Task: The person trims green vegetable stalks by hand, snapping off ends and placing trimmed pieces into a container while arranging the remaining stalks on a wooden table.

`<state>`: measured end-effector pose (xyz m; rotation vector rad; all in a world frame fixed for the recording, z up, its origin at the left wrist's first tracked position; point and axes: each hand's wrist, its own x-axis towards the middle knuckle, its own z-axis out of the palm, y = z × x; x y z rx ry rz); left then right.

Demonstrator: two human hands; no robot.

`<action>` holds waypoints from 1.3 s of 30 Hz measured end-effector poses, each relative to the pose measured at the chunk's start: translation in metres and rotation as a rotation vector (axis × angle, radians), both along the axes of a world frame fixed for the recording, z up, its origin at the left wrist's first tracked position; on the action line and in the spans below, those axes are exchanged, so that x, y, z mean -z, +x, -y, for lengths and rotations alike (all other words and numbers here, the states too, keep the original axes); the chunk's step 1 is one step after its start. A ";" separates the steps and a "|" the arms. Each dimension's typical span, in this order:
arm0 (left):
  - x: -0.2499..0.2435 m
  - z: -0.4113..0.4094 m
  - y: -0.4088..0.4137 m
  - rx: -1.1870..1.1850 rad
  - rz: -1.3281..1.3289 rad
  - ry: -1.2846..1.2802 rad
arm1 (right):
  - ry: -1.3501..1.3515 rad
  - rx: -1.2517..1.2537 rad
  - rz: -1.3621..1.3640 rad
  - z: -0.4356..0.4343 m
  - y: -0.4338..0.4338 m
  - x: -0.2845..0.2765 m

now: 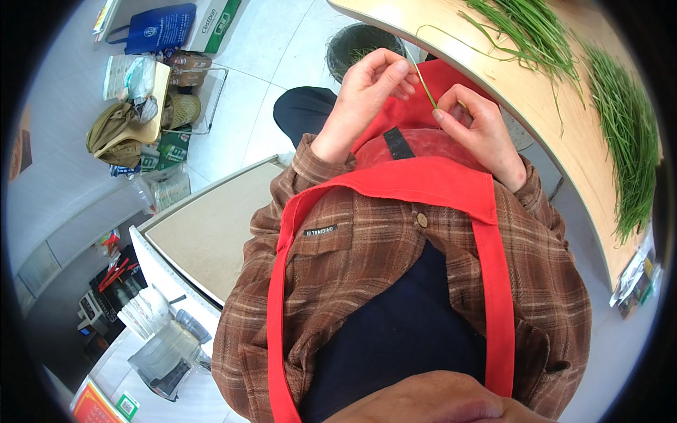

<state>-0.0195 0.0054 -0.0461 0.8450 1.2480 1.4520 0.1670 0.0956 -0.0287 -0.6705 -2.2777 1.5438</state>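
In front of my red apron point(381, 169), both hands are raised near the curved edge of a wooden table point(571, 153). My right hand point(473, 124) pinches one thin green stalk point(424, 82), likely a garlic chive, between thumb and forefinger. The stalk slants up past the fingertips of my left hand point(373, 92). Those fingers are bent with the thumb against them; whether they grip the stalk is unclear. A thin loop of green leaf arches from near the stalk's upper end to the tabletop. Two heaps of similar greens, a far bunch point(534, 31) and a right bunch point(624, 143), lie on the table.
Beyond my left hand, a dark bucket point(334, 58) holds green scraps. A chair point(153, 124) with bags and a hat stands left, near a blue bag point(161, 29) and a carton point(214, 24). Lower left, a counter bears a clear plastic jug point(164, 354) and stacked bowls point(140, 314).
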 end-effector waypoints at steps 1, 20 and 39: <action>-0.001 0.000 0.001 0.007 -0.014 -0.012 | -0.002 -0.004 0.010 0.000 0.000 0.000; -0.009 0.003 0.016 -0.014 -0.264 0.017 | -0.543 -0.031 -0.131 0.001 -0.008 0.003; -0.030 -0.043 -0.049 -0.298 -1.391 0.156 | -0.461 -0.110 -0.097 -0.007 0.022 0.012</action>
